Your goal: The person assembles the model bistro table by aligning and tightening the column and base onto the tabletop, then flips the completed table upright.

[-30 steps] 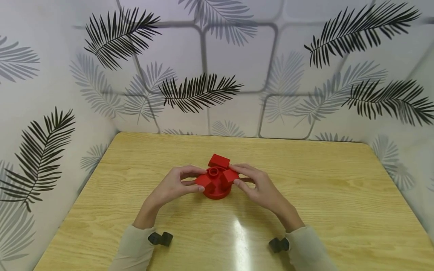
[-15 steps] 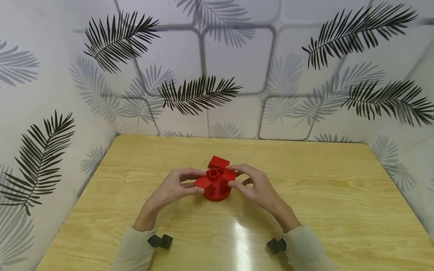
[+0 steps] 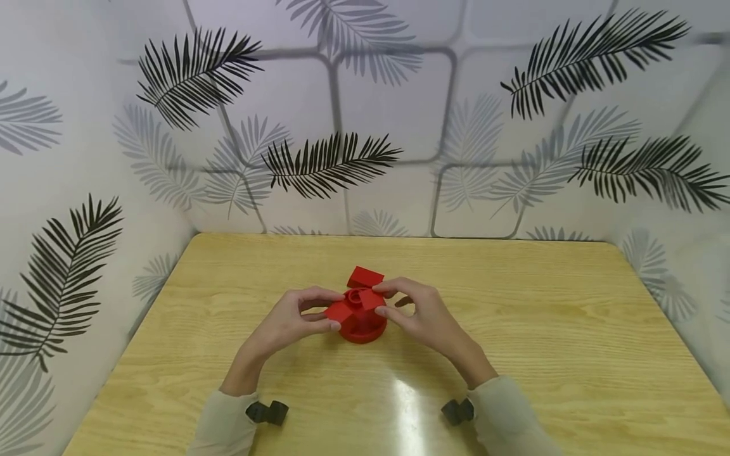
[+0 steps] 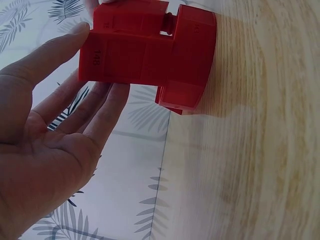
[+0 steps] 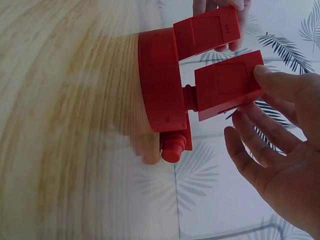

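A round red base [image 3: 362,333] sits on the wooden table, with a small ring-shaped stud on top. My left hand [image 3: 288,322] pinches a red block [image 3: 339,311] between thumb and fingers at the base's left; in the left wrist view this block [image 4: 122,57] stands up against the base's side. My right hand [image 3: 424,315] pinches another red block [image 3: 372,299] over the base's right part. The right wrist view shows that block [image 5: 227,85] tilted, with a ribbed peg [image 5: 190,97] between it and the base.
A third red block [image 3: 365,277] lies just behind the base; its round knob [image 5: 172,150] shows in the right wrist view. The wooden table [image 3: 547,323] meets a leaf-patterned wall covering [image 3: 393,114] at the back and sides. Black wrist cameras sit on both sleeves.
My right hand has moved left, bringing its block inward over the base beside the ring stud. My left hand keeps its pinch almost in place. The whole head view has shifted slightly.
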`<state>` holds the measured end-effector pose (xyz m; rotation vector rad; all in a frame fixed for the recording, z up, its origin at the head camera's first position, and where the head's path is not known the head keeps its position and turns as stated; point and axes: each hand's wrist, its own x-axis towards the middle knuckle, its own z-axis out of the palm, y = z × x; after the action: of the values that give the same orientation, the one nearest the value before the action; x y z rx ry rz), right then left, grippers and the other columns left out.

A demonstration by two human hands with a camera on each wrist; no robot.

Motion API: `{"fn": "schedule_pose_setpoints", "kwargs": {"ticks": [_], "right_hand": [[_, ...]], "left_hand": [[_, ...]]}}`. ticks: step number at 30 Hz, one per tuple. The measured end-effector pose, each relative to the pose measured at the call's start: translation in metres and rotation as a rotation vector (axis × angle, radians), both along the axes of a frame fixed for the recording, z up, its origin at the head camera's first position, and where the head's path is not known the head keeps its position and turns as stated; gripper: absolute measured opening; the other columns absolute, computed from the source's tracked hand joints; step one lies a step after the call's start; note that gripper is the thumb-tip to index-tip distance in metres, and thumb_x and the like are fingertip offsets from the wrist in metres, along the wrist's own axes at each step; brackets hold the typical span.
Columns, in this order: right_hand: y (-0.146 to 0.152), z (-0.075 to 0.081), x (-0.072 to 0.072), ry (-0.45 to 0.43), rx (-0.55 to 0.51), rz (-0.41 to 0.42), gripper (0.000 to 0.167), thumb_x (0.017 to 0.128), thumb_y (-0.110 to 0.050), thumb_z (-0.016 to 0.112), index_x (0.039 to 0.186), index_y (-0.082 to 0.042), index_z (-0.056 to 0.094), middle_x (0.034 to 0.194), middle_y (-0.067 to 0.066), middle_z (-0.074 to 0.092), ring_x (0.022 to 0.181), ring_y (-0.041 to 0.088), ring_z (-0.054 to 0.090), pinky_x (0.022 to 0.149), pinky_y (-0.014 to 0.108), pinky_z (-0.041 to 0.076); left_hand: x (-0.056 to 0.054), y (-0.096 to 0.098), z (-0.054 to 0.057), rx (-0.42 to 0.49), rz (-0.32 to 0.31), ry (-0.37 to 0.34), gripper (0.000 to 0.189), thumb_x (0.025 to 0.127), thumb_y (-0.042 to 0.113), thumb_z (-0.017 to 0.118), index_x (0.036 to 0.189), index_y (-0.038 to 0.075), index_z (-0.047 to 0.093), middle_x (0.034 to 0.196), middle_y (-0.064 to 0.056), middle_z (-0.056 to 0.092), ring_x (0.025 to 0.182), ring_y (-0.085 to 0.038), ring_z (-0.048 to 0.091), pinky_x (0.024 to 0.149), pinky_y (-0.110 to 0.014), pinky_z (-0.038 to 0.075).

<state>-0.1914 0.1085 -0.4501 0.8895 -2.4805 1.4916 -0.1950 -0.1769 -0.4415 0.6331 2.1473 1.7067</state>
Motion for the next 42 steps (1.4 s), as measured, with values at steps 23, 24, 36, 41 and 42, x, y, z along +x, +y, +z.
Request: {"fn": "schedule_pose_setpoints", "kwargs": {"ticks": [23, 24, 36, 41, 42], "right_hand": [[-0.01, -0.01, -0.002, -0.011, -0.001, -0.069, 0.041, 0.096, -0.012, 0.074, 0.136, -0.006, 0.065, 0.129, 0.007, 0.067, 0.104, 0.021, 0.066, 0.078, 0.035, 0.063], [-0.009, -0.009, -0.002, -0.012, -0.009, -0.07, 0.041, 0.096, -0.011, 0.073, 0.136, -0.005, 0.065, 0.129, 0.008, 0.067, 0.106, 0.022, 0.066, 0.08, 0.036, 0.063], [0.001, -0.008, -0.003, -0.063, 0.006, -0.145, 0.045, 0.09, -0.019, 0.082, 0.13, -0.009, 0.065, 0.106, 0.003, 0.069, 0.092, 0.017, 0.07, 0.076, 0.03, 0.063], [0.007, -0.004, -0.002, -0.068, 0.018, -0.135, 0.047, 0.089, -0.021, 0.083, 0.131, -0.009, 0.067, 0.113, 0.003, 0.068, 0.096, 0.019, 0.069, 0.077, 0.029, 0.063], [0.008, -0.003, -0.002, -0.068, 0.017, -0.129, 0.047, 0.089, -0.02, 0.083, 0.131, -0.008, 0.067, 0.116, 0.004, 0.068, 0.098, 0.02, 0.069, 0.078, 0.029, 0.063]], "left_hand": [[0.004, -0.004, -0.004, 0.013, 0.005, -0.007, 0.052, 0.088, 0.007, 0.082, 0.134, -0.007, 0.062, 0.134, -0.02, 0.062, 0.124, -0.041, 0.06, 0.099, -0.034, 0.055], [0.003, -0.004, -0.004, 0.012, 0.004, -0.006, 0.052, 0.088, 0.008, 0.082, 0.134, -0.007, 0.062, 0.134, -0.02, 0.062, 0.124, -0.041, 0.06, 0.099, -0.034, 0.055], [0.001, -0.003, -0.003, 0.02, -0.002, -0.008, 0.053, 0.087, 0.006, 0.083, 0.134, -0.007, 0.062, 0.135, -0.02, 0.061, 0.124, -0.037, 0.061, 0.099, -0.034, 0.055], [-0.001, -0.002, -0.003, 0.024, -0.003, -0.015, 0.052, 0.087, 0.007, 0.083, 0.133, -0.004, 0.064, 0.135, -0.018, 0.061, 0.124, -0.04, 0.06, 0.099, -0.033, 0.055], [-0.001, -0.002, -0.003, 0.026, -0.003, -0.016, 0.051, 0.087, 0.007, 0.083, 0.133, -0.004, 0.064, 0.134, -0.017, 0.062, 0.124, -0.041, 0.06, 0.099, -0.033, 0.055]]}}
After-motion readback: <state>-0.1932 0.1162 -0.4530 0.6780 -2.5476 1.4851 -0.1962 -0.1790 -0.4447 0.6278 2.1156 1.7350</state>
